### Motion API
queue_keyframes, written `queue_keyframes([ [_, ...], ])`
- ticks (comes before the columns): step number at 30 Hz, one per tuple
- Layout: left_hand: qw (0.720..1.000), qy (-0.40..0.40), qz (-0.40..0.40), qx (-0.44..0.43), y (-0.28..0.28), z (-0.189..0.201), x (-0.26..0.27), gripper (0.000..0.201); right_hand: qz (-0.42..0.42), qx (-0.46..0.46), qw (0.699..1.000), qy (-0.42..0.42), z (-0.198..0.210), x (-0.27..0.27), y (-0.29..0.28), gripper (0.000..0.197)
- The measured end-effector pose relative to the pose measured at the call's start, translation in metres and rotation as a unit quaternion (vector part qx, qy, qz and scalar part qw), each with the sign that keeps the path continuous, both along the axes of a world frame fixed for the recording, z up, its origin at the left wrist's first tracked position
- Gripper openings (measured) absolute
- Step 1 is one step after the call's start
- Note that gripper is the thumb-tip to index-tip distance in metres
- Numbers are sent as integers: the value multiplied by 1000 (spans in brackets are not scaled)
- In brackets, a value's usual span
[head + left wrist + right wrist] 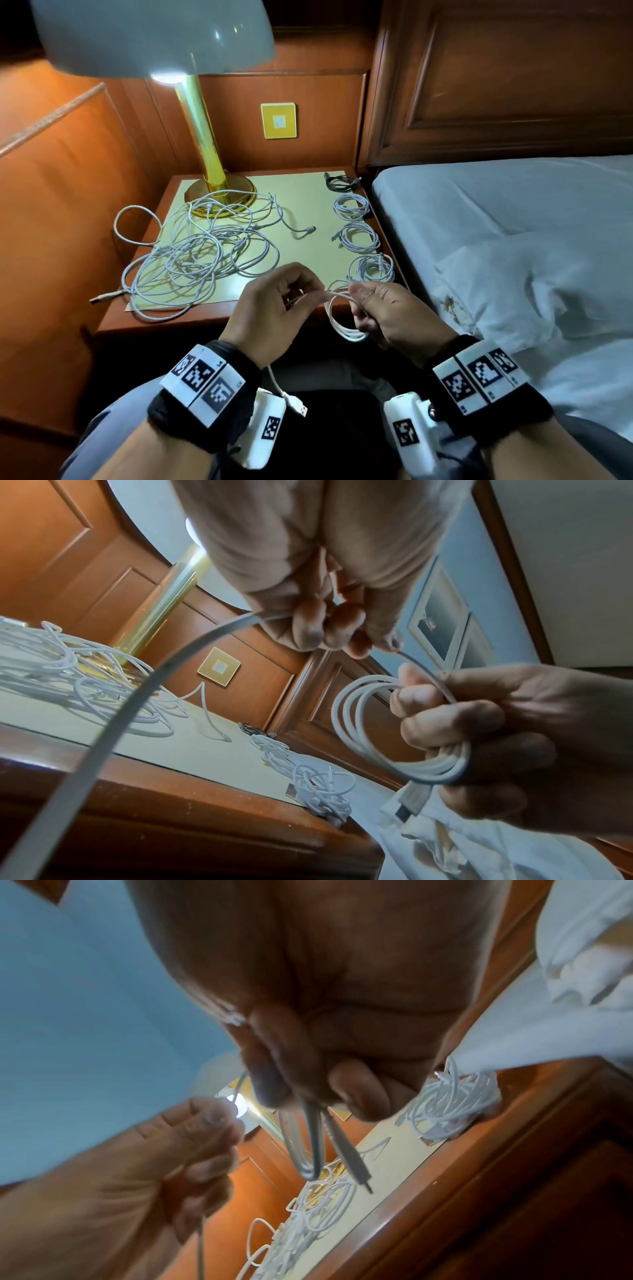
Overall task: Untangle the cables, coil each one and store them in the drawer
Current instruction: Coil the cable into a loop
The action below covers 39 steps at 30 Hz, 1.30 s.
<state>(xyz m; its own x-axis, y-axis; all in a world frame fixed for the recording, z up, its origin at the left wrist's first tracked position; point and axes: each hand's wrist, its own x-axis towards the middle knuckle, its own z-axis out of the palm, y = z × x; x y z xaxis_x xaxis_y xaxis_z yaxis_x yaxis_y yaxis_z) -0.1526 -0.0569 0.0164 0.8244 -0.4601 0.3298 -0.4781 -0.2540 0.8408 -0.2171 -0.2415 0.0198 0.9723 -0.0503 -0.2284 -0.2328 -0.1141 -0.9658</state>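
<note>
- Over the near edge of the worktop [308,192], both hands work one white cable [337,320].
- Right hand [394,315]: fingers curled round a small coil of that cable, the loops hanging below the fist; a plug end sticks out past the fingers in the right wrist view.
- Left hand [274,308]: fingertips pinch the free run of the same cable, which crosses to the right hand; its tail drops under the left wrist and ends in a USB plug [297,406].
- Left half of the worktop: a loose tangle of white cables [202,253], sprawled with no single direction, one loop hanging past the left edge.
- Right edge of the worktop: a row running front to back of three white coils [371,269], then a dark coil [340,182] at the back, each lying flat.
- Lamp [205,137] stands at the back left; bed [513,222] lies just beside the worktop on the right.
- No drawer can be made out.
</note>
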Motion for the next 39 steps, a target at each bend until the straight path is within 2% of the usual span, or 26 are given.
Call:
queue_keyframes([
  [3,1000,-9,11,-3,2,-4,4,14,-10,76,996,33,3,-1,2,43],
  [7,1000,-17,25,-10,4,-3,7,22,12,160,986,36,11,-6,2,40],
  [12,997,-1,62,-49,1,-5,10,16,16,210,977,27,11,-8,-2,42],
  [14,995,-15,94,-37,-2,-8,10,18,20,216,976,21,11,-8,-1,41],
  [16,995,-11,98,-31,-5,-11,8,20,17,217,976,14,11,-7,1,43],
  [22,998,14,10,-55,-7,-7,-2,15,-43,179,983,-12,6,-3,2,41],
  [24,1000,-7,-13,-13,-6,-6,-7,19,-53,172,983,-21,3,-1,2,43],
  [26,999,-28,-3,23,-7,-9,-8,25,-53,166,984,-30,1,0,4,45],
  [29,999,-34,9,12,-9,-16,-5,32,-39,145,988,-34,1,0,4,42],
  [33,994,-106,5,31,-13,-17,-8,28,-16,111,993,-36,2,-2,3,43],
  [36,987,-149,15,53,-14,-16,-5,26,2,105,993,-48,2,-3,6,30],
  [39,985,-159,13,66,-14,-16,-2,20,2,90,994,-62,3,-3,8,21],
])
